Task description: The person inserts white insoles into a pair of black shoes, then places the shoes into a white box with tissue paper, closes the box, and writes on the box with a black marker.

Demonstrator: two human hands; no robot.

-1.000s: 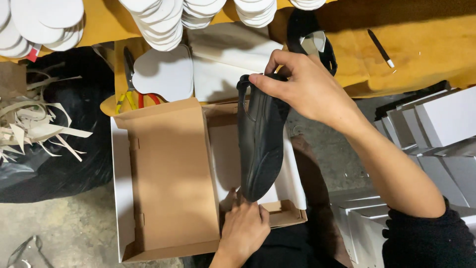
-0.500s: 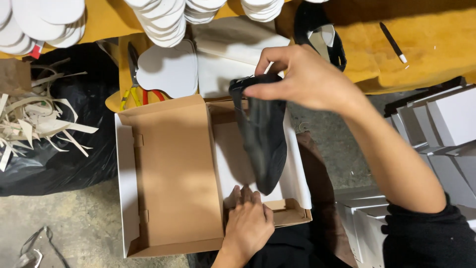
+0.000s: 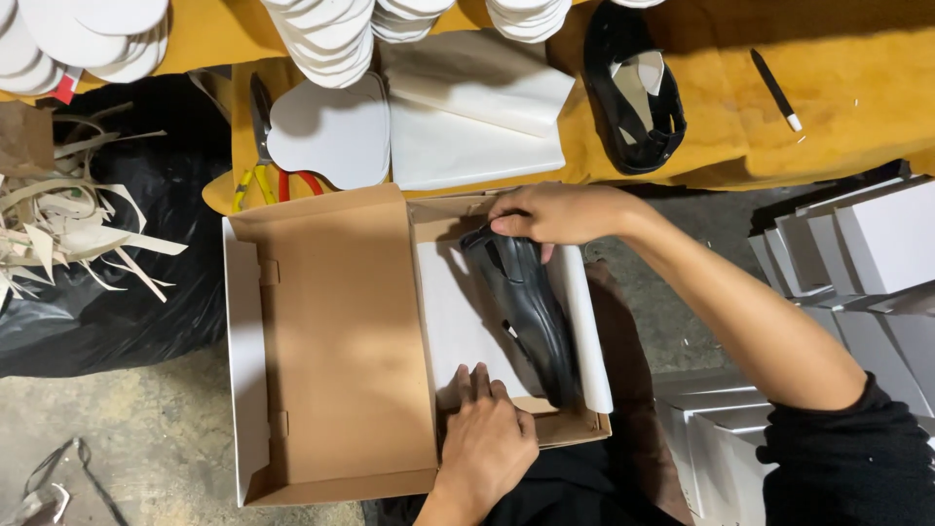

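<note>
A cardboard shoe box (image 3: 341, 341) lies open on my lap, its lid flipped out to the left. White tissue paper (image 3: 467, 331) lines the box. A black shoe (image 3: 526, 307) lies on its side along the right half of the box. My right hand (image 3: 550, 212) grips the far end of that shoe at the box's top edge. My left hand (image 3: 487, 433) rests flat on the tissue at the near edge of the box, fingers together, holding nothing.
A yellow-covered table (image 3: 838, 88) at the top holds a second black shoe (image 3: 633, 88), folded white paper (image 3: 467, 117), stacks of white insoles (image 3: 321, 39), scissors with red handles (image 3: 268, 146) and a pen (image 3: 776, 90). A black bag (image 3: 107, 292) with paper scraps sits left; white boxes (image 3: 857, 253) stack right.
My right hand has lowered the black shoe from above the box down into its right side. My left hand has stayed pressed on the tissue at the near edge.
</note>
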